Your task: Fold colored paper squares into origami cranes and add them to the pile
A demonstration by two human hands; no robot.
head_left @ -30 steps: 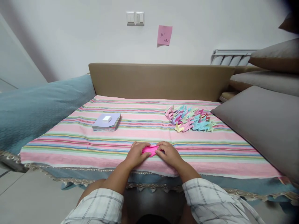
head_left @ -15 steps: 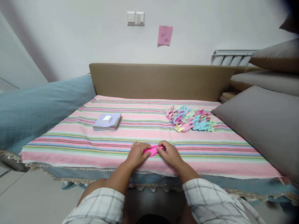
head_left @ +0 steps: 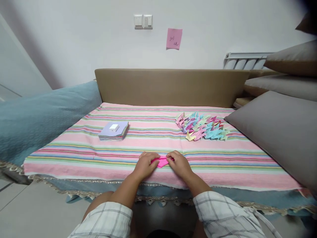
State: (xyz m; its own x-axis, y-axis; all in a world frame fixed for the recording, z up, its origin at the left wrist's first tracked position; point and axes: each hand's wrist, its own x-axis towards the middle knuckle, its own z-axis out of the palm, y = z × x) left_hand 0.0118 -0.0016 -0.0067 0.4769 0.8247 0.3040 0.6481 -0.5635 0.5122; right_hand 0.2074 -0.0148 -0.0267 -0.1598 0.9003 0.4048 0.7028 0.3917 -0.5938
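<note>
A small folded pink paper [head_left: 161,161] lies on the striped cloth [head_left: 74,155] near its front edge. My left hand [head_left: 145,164] presses on the paper's left end with its fingers curled down. My right hand [head_left: 180,163] pinches the paper's right end. Most of the paper is hidden under my fingers. Farther back on the right lies a heap of several folded paper cranes [head_left: 201,127] in pastel colours. At the back left sits a stack of square paper sheets [head_left: 114,130] with a small white block [head_left: 114,126] on top.
Grey cushions [head_left: 277,129] are piled along the right side. A blue blanket [head_left: 37,115] is bunched at the left. A tan backrest [head_left: 170,86] runs behind the cloth, with a pink sticky note [head_left: 174,38] and light switches [head_left: 143,21] on the wall above.
Both hands stay on the pink paper, and their fingers have drawn slightly closer together over it. The view has tilted a little.
</note>
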